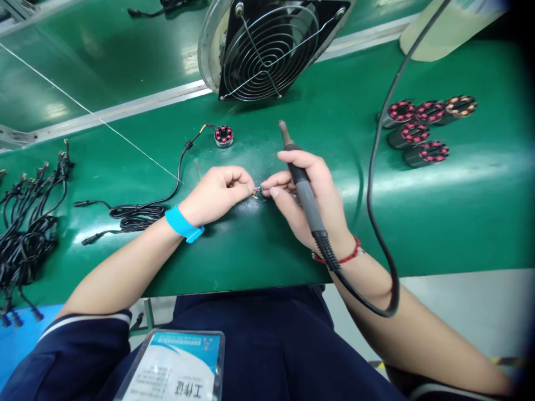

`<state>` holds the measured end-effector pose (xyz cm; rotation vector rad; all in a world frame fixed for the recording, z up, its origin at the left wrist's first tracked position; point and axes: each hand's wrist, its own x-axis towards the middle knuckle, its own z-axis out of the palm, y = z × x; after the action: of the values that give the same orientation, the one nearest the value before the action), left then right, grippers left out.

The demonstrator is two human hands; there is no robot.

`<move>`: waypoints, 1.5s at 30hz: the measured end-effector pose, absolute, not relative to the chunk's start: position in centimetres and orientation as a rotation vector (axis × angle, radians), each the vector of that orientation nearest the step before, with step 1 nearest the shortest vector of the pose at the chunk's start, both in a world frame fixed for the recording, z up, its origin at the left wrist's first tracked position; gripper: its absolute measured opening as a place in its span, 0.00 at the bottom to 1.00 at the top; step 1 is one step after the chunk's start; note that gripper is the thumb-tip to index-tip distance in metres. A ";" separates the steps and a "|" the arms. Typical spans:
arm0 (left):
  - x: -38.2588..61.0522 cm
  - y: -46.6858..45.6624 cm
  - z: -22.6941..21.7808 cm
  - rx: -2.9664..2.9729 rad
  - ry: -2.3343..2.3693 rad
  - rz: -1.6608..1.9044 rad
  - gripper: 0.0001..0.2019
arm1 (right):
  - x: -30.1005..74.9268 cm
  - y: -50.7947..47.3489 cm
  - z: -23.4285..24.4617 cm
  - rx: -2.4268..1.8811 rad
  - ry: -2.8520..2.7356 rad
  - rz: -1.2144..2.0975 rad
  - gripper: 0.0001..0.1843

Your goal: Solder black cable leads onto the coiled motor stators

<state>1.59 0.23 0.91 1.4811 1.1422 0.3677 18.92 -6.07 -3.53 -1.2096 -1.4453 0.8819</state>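
I see L hand (217,192) & R hand (311,195) both pinched on tiny wire ends (257,191) over mid green bench (438,223), soldering iron (303,184) tucked in R grip, tip up, prob. to stay clear of fingers, fan (271,50) behind.

An ID badge (169,365) in a clear sleeve at the person's lap carries the only legible wording: three large Chinese characters, 工作证, seen upside down from the head camera. The smaller lines on its white field and blue header are too fine to read.
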 end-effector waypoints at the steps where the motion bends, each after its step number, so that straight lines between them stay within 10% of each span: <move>1: 1.6 0.5 0.6 1.518 1.176 0.383 0.04 | 19.2 -6.3 -3.3 -1.248 -1.448 0.872 0.23; 12: 2.0 0.4 -0.6 1.681 1.219 0.395 0.06 | 20.1 -10.4 -3.9 -1.369 -1.342 0.333 0.18; 45: 2.3 0.0 -0.4 1.588 1.274 0.366 0.05 | 20.4 -10.9 -4.9 -1.386 -1.300 0.419 0.13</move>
<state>2.30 0.03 -0.38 1.5884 1.2745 0.3663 20.38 -10.87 -4.93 -1.3860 -1.3004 0.4185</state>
